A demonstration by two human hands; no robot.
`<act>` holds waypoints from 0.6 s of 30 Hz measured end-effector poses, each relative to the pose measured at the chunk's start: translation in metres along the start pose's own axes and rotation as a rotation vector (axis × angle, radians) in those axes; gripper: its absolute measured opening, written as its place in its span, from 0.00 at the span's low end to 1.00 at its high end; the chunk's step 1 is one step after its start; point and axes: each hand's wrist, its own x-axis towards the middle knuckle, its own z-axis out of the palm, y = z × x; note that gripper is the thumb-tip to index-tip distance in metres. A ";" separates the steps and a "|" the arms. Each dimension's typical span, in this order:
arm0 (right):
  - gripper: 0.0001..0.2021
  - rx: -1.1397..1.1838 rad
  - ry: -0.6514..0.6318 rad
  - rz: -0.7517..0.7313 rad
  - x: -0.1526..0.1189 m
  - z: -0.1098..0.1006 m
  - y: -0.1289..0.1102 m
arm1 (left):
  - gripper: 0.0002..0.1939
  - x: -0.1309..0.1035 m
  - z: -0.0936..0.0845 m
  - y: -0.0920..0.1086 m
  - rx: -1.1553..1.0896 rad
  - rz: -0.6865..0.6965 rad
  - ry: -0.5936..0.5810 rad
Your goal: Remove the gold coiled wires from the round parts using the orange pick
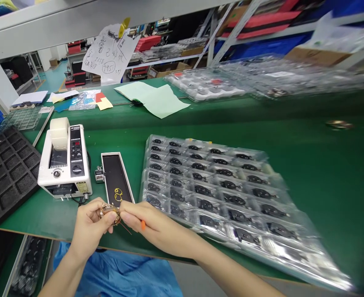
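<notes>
From the head camera, the left hand (90,226) pinches a small gold round part (110,211) between thumb and fingers. The part is up over the worktop (116,134), close to its near edge. The right hand (146,220) is right beside it, fingers closed around an orange thing (143,225); most of that is hidden. I cannot tell if its fingertips touch the part. Just past the hands is a long white box (111,154) with yellow rings (118,194) inside, and a silver counter (99,174) by its left side. Toward the worktop's left end are a tape machine (64,165) and a dark tray (2,206). A clear tray (280,248) of black parts (234,199) reaches the near edge on the right.
</notes>
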 end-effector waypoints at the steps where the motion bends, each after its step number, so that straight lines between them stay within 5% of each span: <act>1: 0.26 0.021 0.013 0.030 0.000 0.002 0.001 | 0.16 0.000 0.001 -0.001 0.028 0.030 0.012; 6: 0.28 0.133 0.206 0.206 0.002 0.014 0.003 | 0.09 0.000 0.005 -0.018 0.439 0.446 0.211; 9: 0.27 0.273 0.306 0.215 0.004 0.026 0.002 | 0.19 -0.002 0.006 -0.037 0.691 0.783 0.300; 11: 0.26 0.377 0.344 0.204 0.004 0.034 0.003 | 0.24 -0.007 0.006 -0.049 0.782 0.872 0.337; 14: 0.25 0.421 0.332 0.189 0.000 0.040 0.007 | 0.23 -0.018 0.001 -0.056 0.716 0.743 0.352; 18: 0.24 0.303 0.352 0.201 -0.010 0.036 0.010 | 0.19 -0.023 -0.027 -0.045 0.174 0.193 0.519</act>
